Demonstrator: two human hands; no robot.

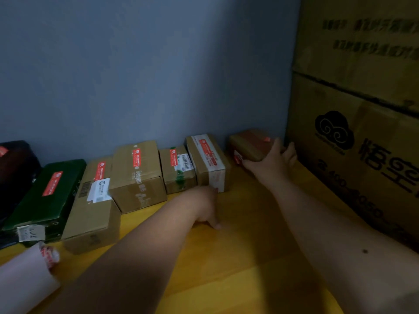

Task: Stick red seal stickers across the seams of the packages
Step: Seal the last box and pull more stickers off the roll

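wall (136, 64) grey-blue | table (238, 257) yellow wood | packages (138, 177) brown (one dark green (45, 193)) | seal stickers (137, 157) red, white print

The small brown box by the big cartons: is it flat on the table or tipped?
Tipped: the right hand grips the small brown box, its near end lifted off the yellow table.

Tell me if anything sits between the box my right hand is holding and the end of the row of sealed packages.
Nothing visible does. The right hand grips the small brown box near the corner, and only bare yellow table shows in the gap to the white-taped box that ends the row. The left hand rests nearer you, clear of that gap.
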